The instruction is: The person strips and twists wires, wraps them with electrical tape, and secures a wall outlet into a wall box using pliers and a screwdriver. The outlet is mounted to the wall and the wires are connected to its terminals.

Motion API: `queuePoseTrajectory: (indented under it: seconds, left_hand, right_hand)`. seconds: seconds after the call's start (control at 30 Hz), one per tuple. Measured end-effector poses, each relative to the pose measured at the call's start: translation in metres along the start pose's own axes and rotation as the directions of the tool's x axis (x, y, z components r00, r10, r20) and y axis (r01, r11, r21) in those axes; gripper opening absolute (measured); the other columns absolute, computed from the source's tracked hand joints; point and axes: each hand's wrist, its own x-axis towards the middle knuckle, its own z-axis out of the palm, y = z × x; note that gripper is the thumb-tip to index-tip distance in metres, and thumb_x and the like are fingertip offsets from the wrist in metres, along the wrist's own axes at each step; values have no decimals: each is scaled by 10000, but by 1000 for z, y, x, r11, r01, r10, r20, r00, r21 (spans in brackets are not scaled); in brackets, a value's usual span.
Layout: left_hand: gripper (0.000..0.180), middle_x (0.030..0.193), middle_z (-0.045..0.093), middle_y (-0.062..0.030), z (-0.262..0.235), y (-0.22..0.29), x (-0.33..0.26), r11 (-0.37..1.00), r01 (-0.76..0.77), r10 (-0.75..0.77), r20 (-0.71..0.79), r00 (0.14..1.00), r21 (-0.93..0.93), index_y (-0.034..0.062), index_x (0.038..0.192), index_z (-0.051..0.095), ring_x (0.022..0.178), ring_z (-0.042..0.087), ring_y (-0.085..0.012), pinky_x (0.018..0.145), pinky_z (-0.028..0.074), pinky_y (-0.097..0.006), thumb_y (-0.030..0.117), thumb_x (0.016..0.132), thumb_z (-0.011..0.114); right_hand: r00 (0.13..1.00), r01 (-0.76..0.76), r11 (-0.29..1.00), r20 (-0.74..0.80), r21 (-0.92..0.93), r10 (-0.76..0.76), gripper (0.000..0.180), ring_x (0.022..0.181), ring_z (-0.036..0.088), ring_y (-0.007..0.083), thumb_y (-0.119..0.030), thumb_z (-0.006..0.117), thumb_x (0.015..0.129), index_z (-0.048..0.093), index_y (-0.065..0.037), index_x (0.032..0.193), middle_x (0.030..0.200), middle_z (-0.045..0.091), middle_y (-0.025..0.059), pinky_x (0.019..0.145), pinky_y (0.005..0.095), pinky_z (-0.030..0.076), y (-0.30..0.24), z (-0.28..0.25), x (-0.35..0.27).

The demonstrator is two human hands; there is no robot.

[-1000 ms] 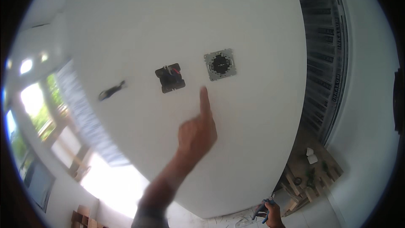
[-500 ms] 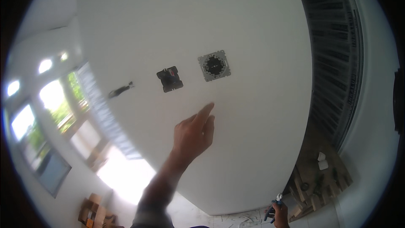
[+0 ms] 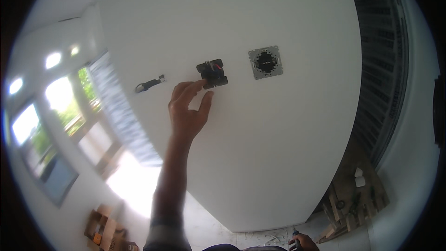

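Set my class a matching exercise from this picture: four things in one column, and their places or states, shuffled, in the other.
Things
1. Left hand
2. Right hand
3. Grey-framed socket
4. Black cable

Places and states
A. On the white wall, to the right of the black box
B. Near the picture's lower edge, holding pliers
C. On the wall, to the left of the black box
D. Fingers raised to the black box's lower left

Right pairs: 1-D, 2-B, 3-A, 4-C
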Motion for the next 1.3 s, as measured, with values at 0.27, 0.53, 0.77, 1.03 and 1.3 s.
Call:
queuePoseTrajectory:
  seconds: [0.27, 0.53, 0.77, 1.03, 1.3]
  left_hand:
    - [286, 1023, 711, -104, 10, -35, 7, 978, -205, 206, -5, 979, 46, 54, 1115, 796, 975, 661, -284, 851, 542, -404, 14, 833, 816]
    - [188, 1029, 717, -55, 16, -43, 17, 949, -308, 310, -29, 950, 66, 75, 1061, 809, 930, 640, -252, 864, 474, -398, 67, 874, 818]
    - [102, 905, 730, -6, 17, -57, 33, 916, -400, 400, 14, 916, -12, 99, 1007, 742, 882, 626, -221, 805, 423, -393, 90, 915, 786]
    - [71, 868, 739, 25, 15, -57, 46, 893, -444, 425, 189, 885, 71, 122, 950, 722, 820, 606, -195, 856, 391, -396, 133, 929, 789]
    - [49, 885, 769, 32, 3, -70, 48, 899, -438, 436, 142, 889, -17, 127, 972, 775, 846, 632, -182, 893, 398, -392, 144, 929, 793]
  right_hand:
    - [996, -1, 1000, -90, 31, 3, 627, 1294, 632, 274, -490, 723, 970, 597, -105, 1449, 1385, 636, 222, 1063, 497, 538, -3, 49, -35]
    - [927, 243, 969, -282, -47, -247, 544, 993, 724, 281, -289, 778, 923, 575, 4, 1335, 1055, 704, 175, 846, 472, 606, -16, 80, -37]
    - [819, 424, 894, -359, -147, -447, 474, 811, 707, 225, -256, 686, 988, 574, 87, 1296, 854, 663, 134, 638, 386, 574, -149, 167, -115]
    - [818, 560, 796, -308, 231, -486, 448, 775, 716, 242, -257, 615, 1000, 628, 58, 1318, 1012, 759, 217, 689, 356, 561, -208, 187, -107]
    - [376, 833, 476, -342, -282, -861, 413, 860, 736, 171, -160, 649, 994, 623, 21, 1364, 1037, 737, 110, 597, 285, 583, -384, 272, -219]
